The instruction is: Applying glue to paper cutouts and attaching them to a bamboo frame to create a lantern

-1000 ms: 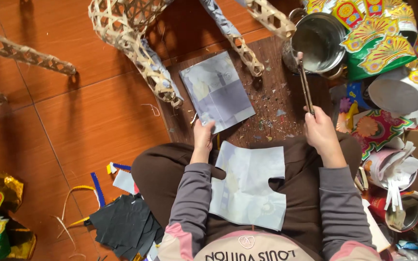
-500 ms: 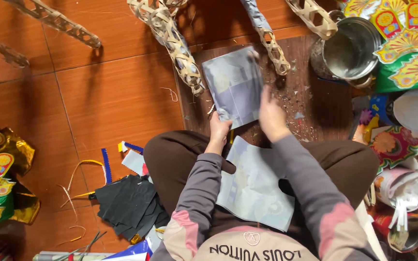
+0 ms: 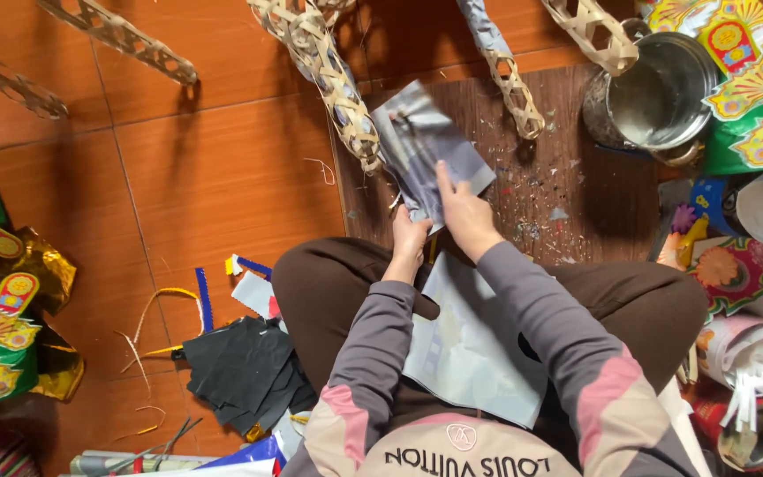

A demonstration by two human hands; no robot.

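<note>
Both hands are on the grey sheet over the board, left hand pinching its near edge, right hand flat on top, and it looks thin, floppy, tear-prone, so edges seem the safest grip.

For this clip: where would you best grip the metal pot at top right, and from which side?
Probably by the metal pot at its rim or the small side handle showing at its lower edge, coming from above on the near side. It stands upright with its mouth open, while decorated foil pieces crowd its right side. A second handle shows at its top.
</note>
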